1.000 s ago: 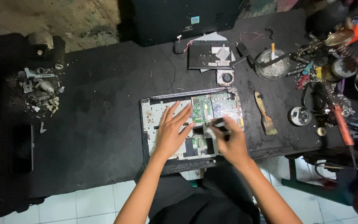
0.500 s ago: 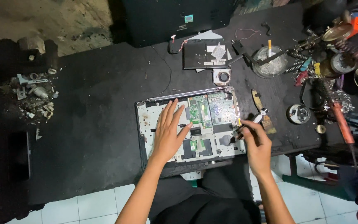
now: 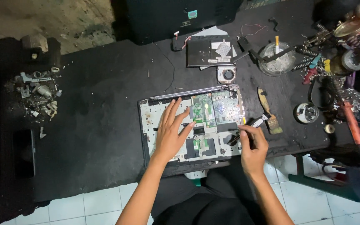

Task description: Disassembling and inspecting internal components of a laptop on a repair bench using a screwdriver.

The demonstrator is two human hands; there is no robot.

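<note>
Black workbench (image 3: 96,125), opened laptop (image 3: 190,125) dead centre. Left hand (image 3: 169,133) spread flat on it; right hand (image 3: 253,143) at its right edge pinches a small tool (image 3: 256,123). Boards look fragile, so grip the frame edges.

Paintbrush (image 3: 268,112), small fan (image 3: 228,75), glass ashtray (image 3: 276,59), scrap pile (image 3: 38,96), black tabletop (image 3: 96,104).

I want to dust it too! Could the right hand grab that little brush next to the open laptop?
Probably yes. The right hand rests at the open laptop's right edge, and the brush lies just beyond it on the table with nothing between. But its fingers already pinch a small tool, which it would need to drop first.
</note>
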